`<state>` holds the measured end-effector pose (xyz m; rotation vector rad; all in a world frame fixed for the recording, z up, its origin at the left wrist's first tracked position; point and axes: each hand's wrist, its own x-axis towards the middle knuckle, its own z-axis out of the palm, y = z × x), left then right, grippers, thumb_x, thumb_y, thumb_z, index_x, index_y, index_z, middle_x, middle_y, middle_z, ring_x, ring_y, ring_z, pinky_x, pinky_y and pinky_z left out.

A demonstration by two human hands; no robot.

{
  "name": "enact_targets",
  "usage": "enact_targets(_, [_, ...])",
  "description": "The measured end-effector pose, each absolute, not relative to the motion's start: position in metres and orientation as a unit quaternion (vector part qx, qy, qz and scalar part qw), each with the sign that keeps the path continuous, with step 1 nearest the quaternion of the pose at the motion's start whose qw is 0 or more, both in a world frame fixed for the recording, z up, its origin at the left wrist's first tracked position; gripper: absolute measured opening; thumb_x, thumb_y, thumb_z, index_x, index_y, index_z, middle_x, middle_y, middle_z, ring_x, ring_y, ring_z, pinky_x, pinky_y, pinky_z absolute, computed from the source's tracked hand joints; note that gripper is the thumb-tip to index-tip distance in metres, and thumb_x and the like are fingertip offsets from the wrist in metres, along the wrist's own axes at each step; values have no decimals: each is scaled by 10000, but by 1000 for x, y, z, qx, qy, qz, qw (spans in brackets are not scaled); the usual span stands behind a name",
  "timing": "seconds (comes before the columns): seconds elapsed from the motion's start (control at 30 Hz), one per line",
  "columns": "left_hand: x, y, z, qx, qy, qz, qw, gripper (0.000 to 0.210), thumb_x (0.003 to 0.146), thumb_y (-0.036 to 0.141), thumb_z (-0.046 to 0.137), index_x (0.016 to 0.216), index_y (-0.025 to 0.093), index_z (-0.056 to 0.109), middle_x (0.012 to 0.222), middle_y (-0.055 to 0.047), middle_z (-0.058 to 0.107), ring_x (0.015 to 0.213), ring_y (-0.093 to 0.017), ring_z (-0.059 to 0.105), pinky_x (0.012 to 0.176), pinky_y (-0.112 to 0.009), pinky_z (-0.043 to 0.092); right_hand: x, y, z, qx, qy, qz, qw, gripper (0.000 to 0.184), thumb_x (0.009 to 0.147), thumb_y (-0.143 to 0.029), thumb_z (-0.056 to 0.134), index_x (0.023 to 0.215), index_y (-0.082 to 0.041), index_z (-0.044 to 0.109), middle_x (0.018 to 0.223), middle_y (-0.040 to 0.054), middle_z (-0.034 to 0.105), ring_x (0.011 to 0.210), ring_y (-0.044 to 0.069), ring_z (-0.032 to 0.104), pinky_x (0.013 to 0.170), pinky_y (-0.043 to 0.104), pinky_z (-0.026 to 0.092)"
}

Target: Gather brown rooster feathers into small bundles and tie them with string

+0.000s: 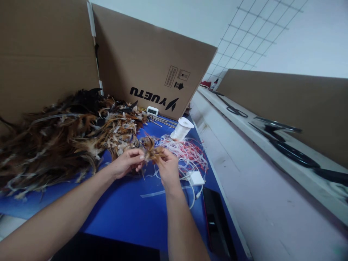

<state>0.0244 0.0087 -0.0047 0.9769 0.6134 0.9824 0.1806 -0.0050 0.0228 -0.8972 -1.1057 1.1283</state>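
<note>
Between my two hands is a small tuft of brown feathers (pixel 150 151). My left hand (pixel 129 162) pinches its pale lower end with thumb and fingertips. On the other side, my right hand (pixel 168 167) has its fingers closed on the brown feather tips. To the left lies a big pile of loose brown, black and tan feathers (pixel 67 137). Just beyond my right hand, a tangle of white and red strips (pixel 190 154) spreads over the blue tabletop (pixel 136 214). A spool of white ribbon (pixel 182 129) stands tilted on the strips.
Cardboard panels (pixel 152 58) wall off the back and left. A white adapter (pixel 195 178) with cable lies right of my hand, near a black phone-like slab (pixel 217 221). Scissors (pixel 236 111) rest on the white ledge (pixel 272 145). A small white display (pixel 152 110) stands behind.
</note>
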Motion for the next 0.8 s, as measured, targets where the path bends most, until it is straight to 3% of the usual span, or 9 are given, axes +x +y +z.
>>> enact_targets(0.37, [26,9,-1,448,293,454,712,349,667,371,794,647,144,529,547,35,556,451,-59,490,437,-166,387,181,-6,21,-399,-518,448,610,115,674,-222,727,777,-184,692,692,-22,695,599,125,592,619,252,491])
enact_targets(0.8, [27,9,0,459,307,445,705,361,645,392,805,642,139,547,524,34,546,449,-64,489,429,-170,398,180,-10,27,-404,-532,444,597,139,665,-288,735,750,-188,687,646,-13,681,583,140,592,582,257,499])
